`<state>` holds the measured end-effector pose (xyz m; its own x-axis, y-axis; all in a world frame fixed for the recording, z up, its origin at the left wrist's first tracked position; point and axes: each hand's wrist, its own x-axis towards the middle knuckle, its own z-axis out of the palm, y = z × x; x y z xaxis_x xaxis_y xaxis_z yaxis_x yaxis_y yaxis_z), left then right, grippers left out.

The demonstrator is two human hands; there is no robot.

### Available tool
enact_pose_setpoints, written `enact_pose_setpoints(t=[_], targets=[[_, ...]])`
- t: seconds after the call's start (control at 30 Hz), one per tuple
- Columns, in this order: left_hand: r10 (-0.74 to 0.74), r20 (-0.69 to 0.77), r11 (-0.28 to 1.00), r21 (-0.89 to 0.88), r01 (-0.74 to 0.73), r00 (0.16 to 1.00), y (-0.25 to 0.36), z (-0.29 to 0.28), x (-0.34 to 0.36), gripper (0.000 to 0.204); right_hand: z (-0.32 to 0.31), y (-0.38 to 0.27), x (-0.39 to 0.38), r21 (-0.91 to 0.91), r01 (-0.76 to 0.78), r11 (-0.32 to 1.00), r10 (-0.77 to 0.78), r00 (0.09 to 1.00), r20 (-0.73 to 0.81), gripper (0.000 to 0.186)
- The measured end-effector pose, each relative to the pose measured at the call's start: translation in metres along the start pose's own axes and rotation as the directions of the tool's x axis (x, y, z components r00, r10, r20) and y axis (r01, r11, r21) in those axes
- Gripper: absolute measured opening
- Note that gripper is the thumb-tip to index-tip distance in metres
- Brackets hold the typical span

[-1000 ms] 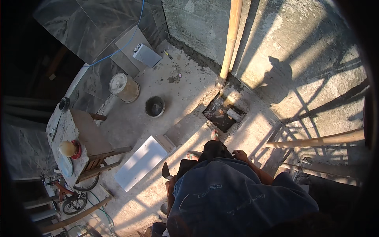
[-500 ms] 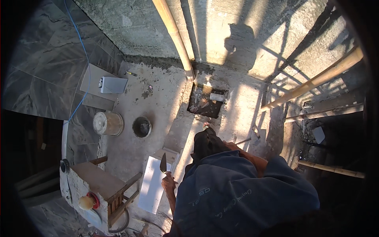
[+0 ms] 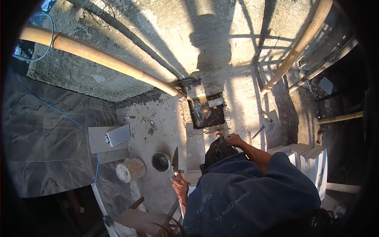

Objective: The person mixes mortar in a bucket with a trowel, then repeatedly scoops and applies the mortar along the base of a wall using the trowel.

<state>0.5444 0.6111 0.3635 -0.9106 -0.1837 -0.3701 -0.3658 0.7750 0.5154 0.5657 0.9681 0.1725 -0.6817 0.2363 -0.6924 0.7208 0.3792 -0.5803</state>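
My left hand (image 3: 180, 185) is wrapped round the handle of a pointed trowel (image 3: 175, 160), its blade directed away from me. The blade is beside a dark round tub (image 3: 161, 161); whether they touch I cannot tell. My right hand (image 3: 233, 140) has its fingers curled in front of me, close to the dark cloth (image 3: 220, 152) below my blue shirt (image 3: 244, 185). What those fingers hold, if anything, is hidden. Beyond them a rectangular pit (image 3: 197, 118) opens in the rough floor, with a short white pipe piece (image 3: 215, 102) in it.
A pale bucket (image 3: 127, 170) stands left of the tub. Bamboo poles (image 3: 118, 67) lean at the left and right (image 3: 296, 47). Stacked tiles (image 3: 304, 152) are at my right. A blue cable (image 3: 67, 117) crosses the grey marbled tiles (image 3: 59, 138). A concrete wall (image 3: 169, 35) closes the far side.
My view has swung, bringing the stacked tiles into sight and most of the wooden stand out. My left hand and the trowel are nearer the tub. My right hand has come out more clearly.
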Motion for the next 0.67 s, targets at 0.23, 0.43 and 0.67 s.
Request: enact_pose_setpoints(t=[0.23, 0.43, 0.67], targets=[[0.095, 0.26, 0.985, -0.163, -0.053, 0.961, 0.119, 0.019, 0.058, 0.051, -0.071, -0.099, -0.005, 0.278, 0.16, 0.947, -0.24, 0.928, 0.284, 0.077], [0.314, 0.349, 0.936, -0.268, -0.227, 0.883, 0.189, 0.037, 0.069, 0.057, -0.102, -0.17, -0.056, 0.332, 0.263, 0.906, -0.388, 0.829, 0.403, 0.085], [0.738, 0.436, 0.587, -0.039, -0.809, 0.514, 0.225, 0.074, 0.099, 0.056, -0.08, -0.176, -0.034, 0.773, 0.132, 0.62, -0.448, 0.869, 0.211, 0.067]])
